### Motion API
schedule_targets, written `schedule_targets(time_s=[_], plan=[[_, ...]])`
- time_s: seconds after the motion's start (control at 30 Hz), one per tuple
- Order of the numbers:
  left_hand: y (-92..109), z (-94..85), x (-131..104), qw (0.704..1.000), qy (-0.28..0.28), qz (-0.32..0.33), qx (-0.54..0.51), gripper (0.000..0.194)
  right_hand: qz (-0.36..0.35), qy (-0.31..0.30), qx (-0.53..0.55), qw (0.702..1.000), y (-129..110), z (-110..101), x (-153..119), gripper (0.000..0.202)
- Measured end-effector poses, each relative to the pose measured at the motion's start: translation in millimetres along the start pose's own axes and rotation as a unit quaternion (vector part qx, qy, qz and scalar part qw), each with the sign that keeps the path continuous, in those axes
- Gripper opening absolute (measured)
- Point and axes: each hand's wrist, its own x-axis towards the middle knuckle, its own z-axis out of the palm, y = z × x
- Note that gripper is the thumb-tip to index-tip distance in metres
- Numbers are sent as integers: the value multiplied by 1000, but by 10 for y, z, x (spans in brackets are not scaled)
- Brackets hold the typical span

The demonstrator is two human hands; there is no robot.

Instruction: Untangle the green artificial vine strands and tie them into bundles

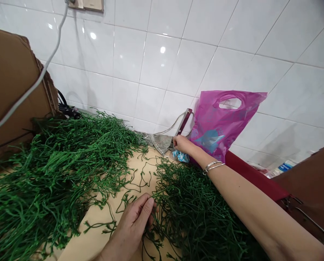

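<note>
My left hand (133, 223) is closed at the lower middle, its thumb pressed to the fingers round thin green stems. My right hand (182, 144), with bracelets at the wrist, reaches to the wall edge beside a blue-and-white crumpled item (180, 156); its fingers are curled, and what they hold is too small to make out. A large heap of green plastic-like stems (69, 156) lies on the left, and a darker green pile (202, 210) lies under my right arm. Loose stems (141, 179) are scattered on the tan board (136, 163) between them.
A purple plastic bag (224, 119) leans on the tiled wall, next to a dark red handled strip (185, 121). A cardboard box (12, 83) stands at left, with a white cable (46, 67) across it. A red surface (257, 177) is at right.
</note>
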Motion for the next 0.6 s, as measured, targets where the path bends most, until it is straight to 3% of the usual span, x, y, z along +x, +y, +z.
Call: schedule_targets(time_s=[0.27,0.43,0.6], plan=[[-57,0,4,1000,-12,6,-13,47,10,37,-20,999,-2,-99,-203,36],[-62,3,12,1000,-15,13,-4,47,40,-2,-41,998,-58,18,-401,37],[-31,5,-3,1000,-25,17,-8,46,42,-30,-40,998,-96,27,-397,37]])
